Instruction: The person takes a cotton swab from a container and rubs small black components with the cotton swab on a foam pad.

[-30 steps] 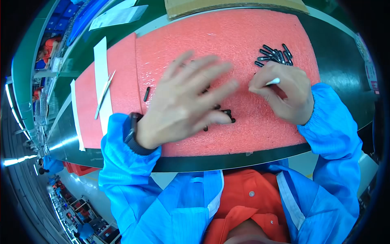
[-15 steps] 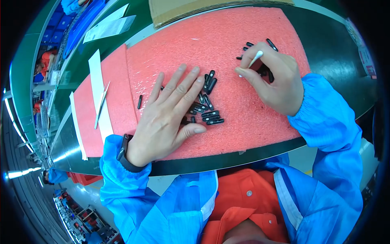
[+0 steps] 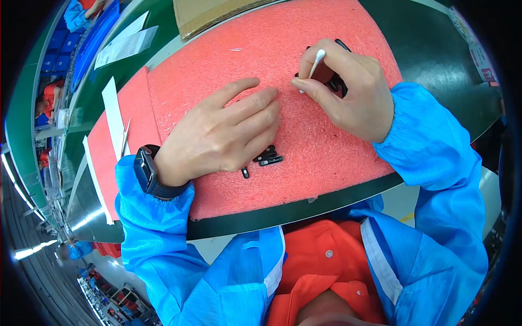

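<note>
My right hand pinches a cotton swab between thumb and fingers, its white tip pointing up. Under and beside that hand lie several small black oblong parts, partly covered by the fingers. My left hand is palm down over the pink foam sheet, fingers bent and the index finger apart from the others. Its thumb is hidden, and so is whatever lies beneath the palm. Close to its lower edge, more small black parts show on the foam.
Tweezers rest by a white strip on the left of the foam. Cardboard lies at the far edge, and printed sheets at the back left. Another person's arm shows at the upper left.
My left hand has gone from lying flat with spread fingers to bent fingers, shifting right over the black parts. My right hand keeps the swab. The whole view has shifted slightly.
</note>
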The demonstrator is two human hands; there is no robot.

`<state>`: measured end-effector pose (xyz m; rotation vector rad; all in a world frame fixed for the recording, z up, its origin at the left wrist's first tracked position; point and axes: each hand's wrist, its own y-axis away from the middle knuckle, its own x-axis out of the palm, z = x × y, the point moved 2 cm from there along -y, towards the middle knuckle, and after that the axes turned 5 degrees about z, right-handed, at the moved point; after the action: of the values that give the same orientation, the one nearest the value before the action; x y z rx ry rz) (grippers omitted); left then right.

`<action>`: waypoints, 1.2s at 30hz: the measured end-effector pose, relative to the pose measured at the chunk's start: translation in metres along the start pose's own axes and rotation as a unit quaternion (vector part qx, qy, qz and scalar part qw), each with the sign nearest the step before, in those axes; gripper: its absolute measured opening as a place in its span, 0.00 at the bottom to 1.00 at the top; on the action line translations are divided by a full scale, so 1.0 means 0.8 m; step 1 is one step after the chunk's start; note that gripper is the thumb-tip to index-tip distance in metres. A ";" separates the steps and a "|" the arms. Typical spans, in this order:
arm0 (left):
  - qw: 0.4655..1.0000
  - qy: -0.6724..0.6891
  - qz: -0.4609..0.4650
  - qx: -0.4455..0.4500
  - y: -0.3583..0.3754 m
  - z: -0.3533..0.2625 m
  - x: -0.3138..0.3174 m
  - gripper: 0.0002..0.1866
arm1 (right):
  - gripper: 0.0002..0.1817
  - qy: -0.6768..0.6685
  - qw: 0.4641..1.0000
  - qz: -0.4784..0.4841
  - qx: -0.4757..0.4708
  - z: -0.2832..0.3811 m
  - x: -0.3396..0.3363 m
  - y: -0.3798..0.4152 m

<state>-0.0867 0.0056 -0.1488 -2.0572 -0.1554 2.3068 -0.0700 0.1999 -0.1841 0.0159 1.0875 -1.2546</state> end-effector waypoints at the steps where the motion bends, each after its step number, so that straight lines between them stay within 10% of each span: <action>1: 1.000 0.002 0.008 0.001 -0.001 0.000 -0.001 0.17 | 0.09 0.003 1.000 -0.002 -0.003 -0.001 0.000 0.000; 36: 0.977 0.123 0.021 -0.174 0.010 -0.024 0.027 0.22 | 0.10 -0.128 0.984 0.122 -0.018 -0.006 0.008 -0.002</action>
<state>-0.0699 0.0010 -0.1732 -2.5086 -0.5460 2.1474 -0.0751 0.1967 -0.1901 -0.0378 0.8559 -0.9858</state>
